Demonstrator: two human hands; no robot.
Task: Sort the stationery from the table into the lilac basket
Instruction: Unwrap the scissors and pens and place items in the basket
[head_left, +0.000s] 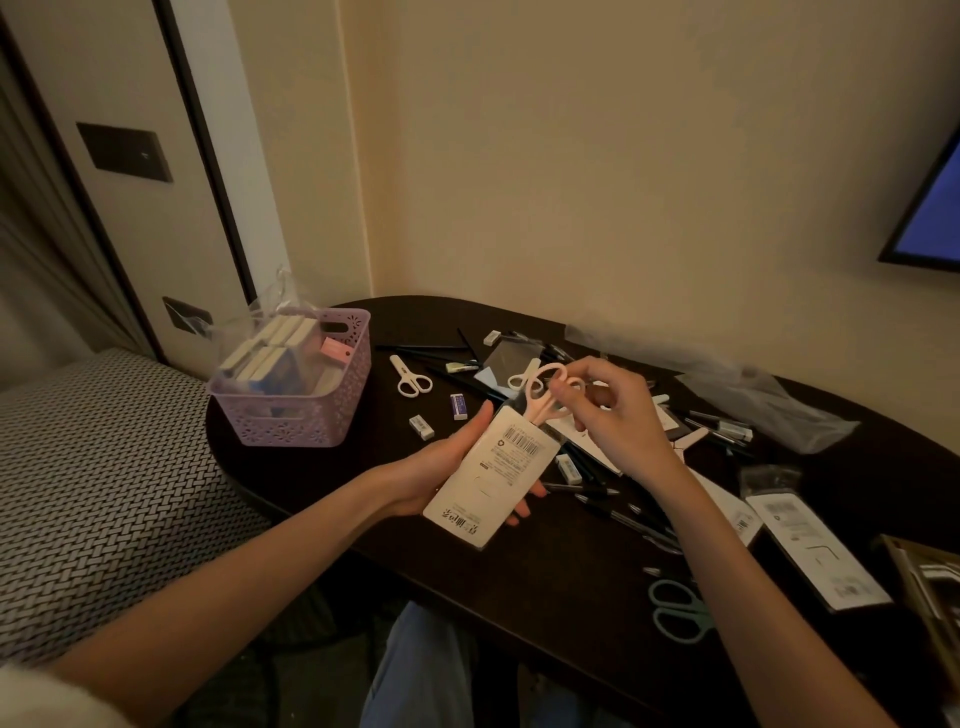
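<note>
My left hand (447, 470) holds a white card package (491, 475) with a barcode, tilted above the dark table (545, 561). My right hand (605, 410) pinches the handles of pale pink scissors (545, 387) that stick out of the package's top. The lilac basket (306, 410) stands at the table's left end and holds sticky-note pads and small boxes. Loose on the table lie white scissors (410, 378), several erasers (421, 426), pens (613, 512), pencils and green scissors (678, 610).
Clear plastic bags (769, 410) and flat packaged items (815, 545) lie at the table's right side. A patterned seat (98, 467) is left of the table. A screen (930, 208) hangs on the wall at right. My knee shows below the table's front edge.
</note>
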